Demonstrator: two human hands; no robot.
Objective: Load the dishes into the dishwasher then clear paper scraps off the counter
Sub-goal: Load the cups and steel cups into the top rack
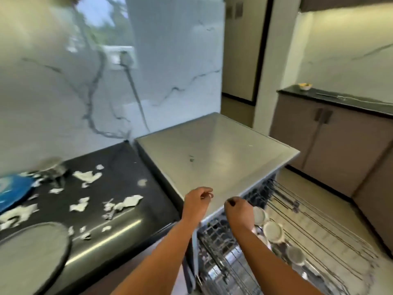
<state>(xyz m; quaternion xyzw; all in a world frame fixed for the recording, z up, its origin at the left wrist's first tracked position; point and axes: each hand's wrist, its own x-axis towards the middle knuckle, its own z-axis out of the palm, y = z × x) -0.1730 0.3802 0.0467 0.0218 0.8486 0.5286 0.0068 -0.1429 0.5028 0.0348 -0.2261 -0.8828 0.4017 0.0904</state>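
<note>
The dishwasher stands open under its steel top, with the upper rack pulled out to the right. Several white cups sit upside down in the rack. My right hand hovers over the rack's back corner, its fingers curled down against the nearest white cup; the fingertips are hidden, so a grip cannot be told. My left hand hangs loosely curled at the front corner of the steel top and holds nothing. Torn paper scraps litter the black counter.
A grey plate lies at the counter's front left, a blue plate behind it, and a steel bowl near the marble wall. A lower rack shows beneath my arms. Brown cabinets stand across the tiled floor.
</note>
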